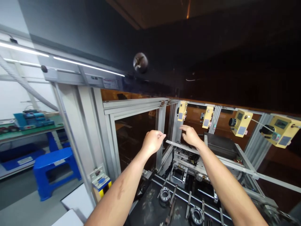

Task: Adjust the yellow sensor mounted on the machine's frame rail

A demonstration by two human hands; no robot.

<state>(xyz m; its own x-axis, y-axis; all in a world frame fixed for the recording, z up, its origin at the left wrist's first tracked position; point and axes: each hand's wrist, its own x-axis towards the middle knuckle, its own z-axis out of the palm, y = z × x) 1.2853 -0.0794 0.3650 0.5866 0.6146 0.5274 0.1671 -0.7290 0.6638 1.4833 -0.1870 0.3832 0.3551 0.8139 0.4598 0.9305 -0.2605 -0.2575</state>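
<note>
With the left hand [153,140] pinched together, on anything or not I cannot tell, and the right hand [191,136], fingers apart, with the yellow box [182,110] at its 11 o'clock, careful work likely means avoiding the bar [182,146] at 6 o'clock.

Strip lights [89,66] glare left; upper panel [225,62] very dark.

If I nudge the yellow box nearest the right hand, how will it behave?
The yellow box looks stiff, given its straight edges and flat faces. It probably won't roll or tip freely, being boxy and apparently mounted at the metal frame.
</note>
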